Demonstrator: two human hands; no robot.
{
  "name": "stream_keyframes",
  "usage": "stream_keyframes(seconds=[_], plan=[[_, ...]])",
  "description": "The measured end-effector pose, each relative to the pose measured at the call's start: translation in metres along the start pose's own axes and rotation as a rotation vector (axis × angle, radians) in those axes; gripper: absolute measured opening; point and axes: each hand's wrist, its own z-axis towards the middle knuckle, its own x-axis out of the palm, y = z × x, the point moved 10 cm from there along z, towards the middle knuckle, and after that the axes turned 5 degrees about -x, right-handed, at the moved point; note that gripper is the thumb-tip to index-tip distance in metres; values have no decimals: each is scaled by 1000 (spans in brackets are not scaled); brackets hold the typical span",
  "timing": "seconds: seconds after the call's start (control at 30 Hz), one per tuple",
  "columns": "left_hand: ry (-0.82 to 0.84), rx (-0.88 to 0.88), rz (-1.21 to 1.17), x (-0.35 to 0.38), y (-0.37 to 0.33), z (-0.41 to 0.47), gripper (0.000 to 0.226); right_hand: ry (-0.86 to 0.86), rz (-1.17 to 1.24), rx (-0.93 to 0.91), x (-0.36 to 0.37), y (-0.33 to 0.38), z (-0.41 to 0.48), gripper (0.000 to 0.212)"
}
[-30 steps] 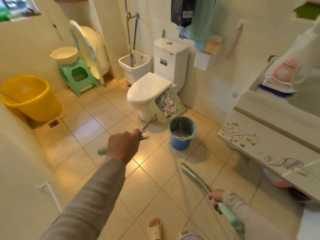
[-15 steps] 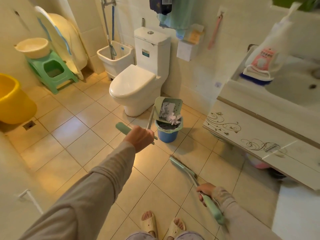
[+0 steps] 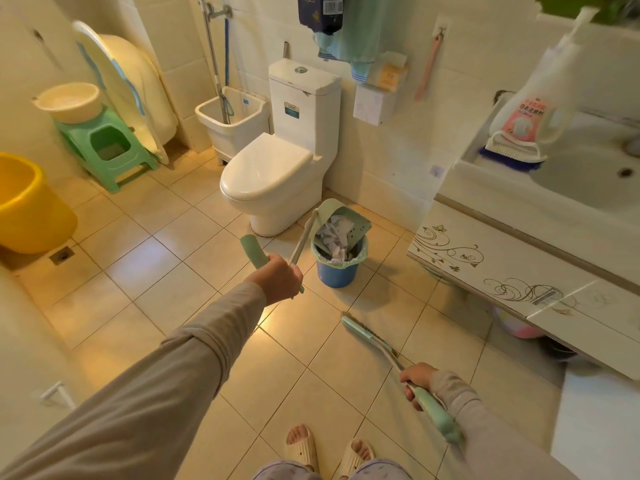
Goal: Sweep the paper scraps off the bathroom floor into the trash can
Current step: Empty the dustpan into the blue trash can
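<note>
My left hand (image 3: 277, 278) grips the long handle of a pale green dustpan (image 3: 356, 225), which is tipped steeply over the blue trash can (image 3: 334, 271). White paper scraps (image 3: 334, 233) lie in the pan and spill down into the can's green liner. My right hand (image 3: 417, 377) holds the green handle of a broom (image 3: 369, 336). The broom's head rests on the tiled floor, in front of the can and apart from it.
A white toilet (image 3: 273, 174) stands just behind the can, a vanity with sink (image 3: 519, 258) at right. A yellow bucket (image 3: 27, 206), green stool (image 3: 107, 147) with basin and a mop sink (image 3: 232, 119) line the left and back. My sandalled feet (image 3: 325, 448) are below.
The dustpan has swung from beside the toilet to above the can and tilted steeply; scraps now slide into the can. The view shifted; the broom hand barely moved.
</note>
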Motion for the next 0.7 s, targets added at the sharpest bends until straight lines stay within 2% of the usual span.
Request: stream_keyframes(seconds=[0.3,0.7], plan=[[50,122,-37,-7,-74,-18,46,-7,58,9,3,1,-10,18],[186,107,-113,-10,-116,-18,53,1,129,113,13,-16,-8,28]])
